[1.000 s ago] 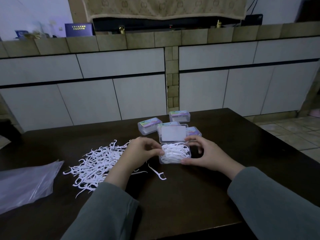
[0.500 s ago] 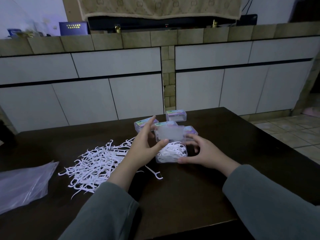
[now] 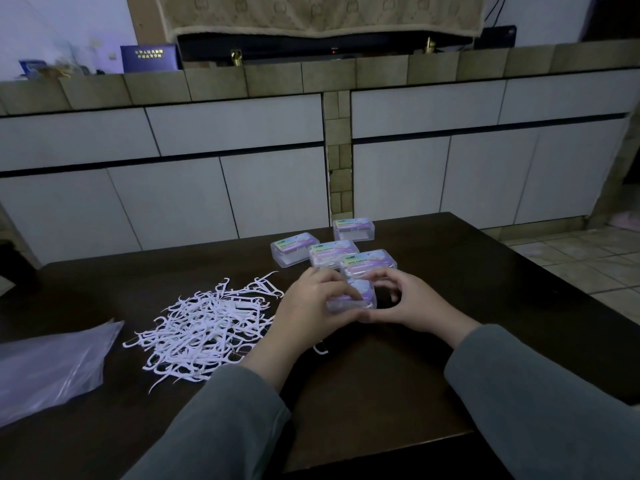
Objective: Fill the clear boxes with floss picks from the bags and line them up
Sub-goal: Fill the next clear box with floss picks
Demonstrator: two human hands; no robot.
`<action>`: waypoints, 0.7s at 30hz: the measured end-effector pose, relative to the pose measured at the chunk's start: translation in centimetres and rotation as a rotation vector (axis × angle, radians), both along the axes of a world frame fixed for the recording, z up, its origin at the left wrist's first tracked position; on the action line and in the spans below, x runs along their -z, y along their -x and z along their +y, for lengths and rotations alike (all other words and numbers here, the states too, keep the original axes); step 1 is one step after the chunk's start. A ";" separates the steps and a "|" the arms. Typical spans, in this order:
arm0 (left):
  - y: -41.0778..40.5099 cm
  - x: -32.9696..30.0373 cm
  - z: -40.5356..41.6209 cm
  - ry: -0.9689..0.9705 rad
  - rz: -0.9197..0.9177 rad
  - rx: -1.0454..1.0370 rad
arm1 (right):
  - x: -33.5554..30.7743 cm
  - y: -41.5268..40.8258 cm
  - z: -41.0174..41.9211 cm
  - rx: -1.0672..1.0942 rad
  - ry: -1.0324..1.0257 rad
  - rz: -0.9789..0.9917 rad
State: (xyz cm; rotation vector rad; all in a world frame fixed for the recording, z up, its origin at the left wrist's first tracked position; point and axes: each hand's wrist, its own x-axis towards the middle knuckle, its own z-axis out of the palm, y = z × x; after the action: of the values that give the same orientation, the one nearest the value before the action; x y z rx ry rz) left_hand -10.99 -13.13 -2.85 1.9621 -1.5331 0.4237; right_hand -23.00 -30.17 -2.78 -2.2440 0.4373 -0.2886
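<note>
A small clear box [image 3: 356,295] full of white floss picks sits on the dark table [image 3: 450,271], its labelled lid down. My left hand [image 3: 308,306] grips its left side, fingers over the lid. My right hand [image 3: 412,303] curls around its right side, thumb at the front edge. Just behind stand several closed clear boxes: one [image 3: 369,261] touching my fingers, another [image 3: 332,252] behind it, one [image 3: 294,251] to the left, one [image 3: 354,229] farthest back. A loose pile of white floss picks [image 3: 204,323] lies left of my left hand.
An empty clear plastic bag [image 3: 48,368] lies at the table's left edge. One stray floss pick [image 3: 320,349] pokes out by my left wrist. White cabinets [image 3: 242,188] stand behind the table; tiled floor [image 3: 588,258] shows at the right.
The box's lid stood open, then my left hand swung it down. It is shut now, and both hands have closed in around the box.
</note>
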 end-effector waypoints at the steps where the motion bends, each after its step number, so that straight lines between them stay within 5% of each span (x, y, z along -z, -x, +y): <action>1: 0.0 0.1 -0.1 0.011 -0.016 -0.012 | 0.0 0.0 0.0 -0.001 -0.011 -0.001; 6: 0.2 0.3 -0.5 0.032 -0.134 -0.053 | -0.1 0.0 0.0 0.006 -0.025 0.000; 13: -1.6 0.1 0.9 -0.053 0.013 0.095 | -0.3 0.0 0.2 0.012 0.014 -0.005; 21: -0.8 0.4 -0.1 -0.013 0.082 -0.003 | -0.2 -0.3 0.1 0.081 0.056 0.006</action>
State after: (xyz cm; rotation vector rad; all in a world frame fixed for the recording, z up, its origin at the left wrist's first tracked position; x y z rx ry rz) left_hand -10.20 -13.21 -3.23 1.9678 -1.4849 0.3317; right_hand -22.69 -30.09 -2.57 -2.2859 0.5295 -0.3401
